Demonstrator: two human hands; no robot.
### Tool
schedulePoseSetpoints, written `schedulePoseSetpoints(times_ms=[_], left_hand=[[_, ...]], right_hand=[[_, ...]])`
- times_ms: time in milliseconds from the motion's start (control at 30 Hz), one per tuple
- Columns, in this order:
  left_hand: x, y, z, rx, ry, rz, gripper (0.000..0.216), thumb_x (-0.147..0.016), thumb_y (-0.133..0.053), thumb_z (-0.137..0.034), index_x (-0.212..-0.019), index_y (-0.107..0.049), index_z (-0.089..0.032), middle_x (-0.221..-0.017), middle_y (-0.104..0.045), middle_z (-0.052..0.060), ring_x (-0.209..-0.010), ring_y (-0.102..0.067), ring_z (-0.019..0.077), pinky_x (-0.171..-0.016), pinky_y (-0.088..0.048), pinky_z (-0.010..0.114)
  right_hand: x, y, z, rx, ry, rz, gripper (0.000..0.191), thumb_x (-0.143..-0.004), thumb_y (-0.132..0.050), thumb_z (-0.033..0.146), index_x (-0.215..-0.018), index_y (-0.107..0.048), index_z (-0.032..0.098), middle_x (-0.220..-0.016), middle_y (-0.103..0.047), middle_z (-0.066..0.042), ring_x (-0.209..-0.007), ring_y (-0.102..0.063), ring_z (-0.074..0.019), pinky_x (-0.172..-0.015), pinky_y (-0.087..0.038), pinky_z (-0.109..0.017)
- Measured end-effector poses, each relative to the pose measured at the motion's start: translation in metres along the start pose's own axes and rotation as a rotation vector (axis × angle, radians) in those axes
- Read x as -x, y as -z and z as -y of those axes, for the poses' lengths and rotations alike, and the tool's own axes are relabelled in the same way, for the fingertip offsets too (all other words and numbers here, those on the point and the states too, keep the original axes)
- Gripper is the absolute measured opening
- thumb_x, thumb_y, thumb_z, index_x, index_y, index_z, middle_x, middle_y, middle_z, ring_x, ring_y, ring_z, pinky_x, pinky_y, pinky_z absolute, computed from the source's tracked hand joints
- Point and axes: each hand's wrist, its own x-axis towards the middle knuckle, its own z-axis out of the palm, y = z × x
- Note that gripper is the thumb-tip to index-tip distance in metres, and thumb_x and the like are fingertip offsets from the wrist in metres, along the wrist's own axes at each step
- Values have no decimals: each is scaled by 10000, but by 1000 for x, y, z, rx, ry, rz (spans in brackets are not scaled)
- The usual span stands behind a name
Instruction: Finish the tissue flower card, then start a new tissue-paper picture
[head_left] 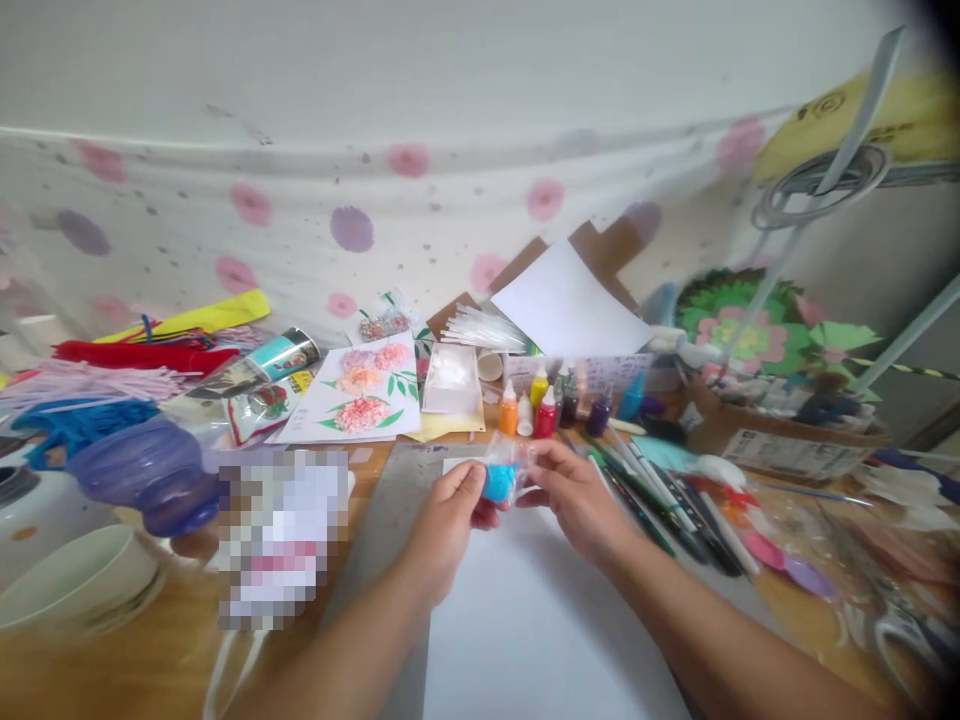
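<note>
1. No writing can be read: print is seen on the cardboard box [787,445] at the right of the frame and on the can [289,352] at the upper left, but it is too blurred to make out. A patch left of centre is pixelated.
2. Two hands are seen, the left hand [448,520] and the right hand [574,490], brought close together at the centre of the frame.
3. One small clear bag [504,472] with blue filling is pinched between both hands, the left hand's fingers closed on its left side and the right hand's fingers closed on its right edge. It is held above the white sheet [525,620] lying on the tabletop [135,670].
4. A row of small paint bottles [544,405] is set just beyond the bag; orange, white, yellow, red and darker ones can be told, but the exact number cannot be counted.
5. One flower card [360,392] with three pink blossoms lies at the upper left of the hands.
6. A bunch of pens [660,495] lies just right of the right hand; its number cannot be told.
7. One purple jar [146,475] and one white bowl [75,580] are placed at the lower left.
</note>
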Motion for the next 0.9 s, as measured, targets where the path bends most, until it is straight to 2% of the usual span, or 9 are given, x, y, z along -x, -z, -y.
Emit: schedulePoseSetpoints(times_ms=[100, 233, 367, 467, 533, 667, 833, 900], left_hand=[[1, 2, 0, -50, 10, 34, 427, -813, -551, -583, -759, -566, -160, -684, -580, 15, -597, -498, 120, -611, -394, 255], [1, 0, 3, -124, 5, 57, 389, -842, -523, -541, -749, -554, -165, -680, -565, 13, -599, -499, 126, -612, -397, 261], [0, 0, 6, -199, -42, -63, 314, -859, -505, -502, -949, -535, -203, -839, -566, 20, -704, -540, 146, -673, -424, 279], [2, 0, 8, -268, -133, -134, 334, -820, -572, -514, -969, -514, -220, -918, -549, 34, -820, -533, 171, -729, -417, 284], [5, -1, 8, -320, -171, -108, 391, -733, -685, -508, -948, -540, -215, -931, -562, 50, -858, -532, 195, -734, -417, 288], [7, -3, 11, -364, -193, -4, 506, -628, -795, -441, -1021, -564, -222, -1088, -585, 85, -966, -549, 234, -779, -444, 311], [2, -2, 10, -257, -138, -65, 208, -759, -659, -364, -850, -604, -185, -927, -627, 62, -872, -577, 209, -743, -459, 306], [-1, 0, 8, -213, -111, -80, 180, -787, -615, -359, -791, -600, -180, -866, -628, 47, -842, -581, 197, -752, -470, 310]], right_hand=[[3, -1, 4, -12, -16, -12, 296, -763, -673, 442, -929, -630, 201, -833, -661, -28, -729, -613, -152, -691, -503, -320], [2, 2, 4, 19, -35, -27, 285, -726, -722, 432, -709, -634, 161, -614, -620, -1, -587, -553, -113, -616, -462, -267], [2, 1, 1, 54, -39, -72, 309, -694, -743, 443, -660, -629, 158, -581, -616, -4, -559, -549, -120, -594, -451, -272], [3, -1, 2, 62, -22, -169, 320, -672, -749, 460, -657, -618, 168, -581, -599, 12, -554, -536, -113, -594, -441, -268], [3, -4, 2, 57, -14, -208, 326, -665, -748, 468, -657, -615, 170, -600, -601, 12, -569, -536, -115, -612, -447, -277], [4, -9, -1, 51, -15, -188, 313, -652, -766, 446, -666, -630, 164, -627, -608, -2, -610, -552, -134, -644, -458, -298], [5, -11, -4, 38, -13, -163, 340, -646, -756, 484, -663, -622, 171, -643, -610, -7, -618, -543, -136, -657, -462, -310], [4, -11, -5, 41, -16, -148, 352, -644, -753, 493, -661, -619, 168, -643, -614, -11, -622, -549, -139, -664, -464, -314]])
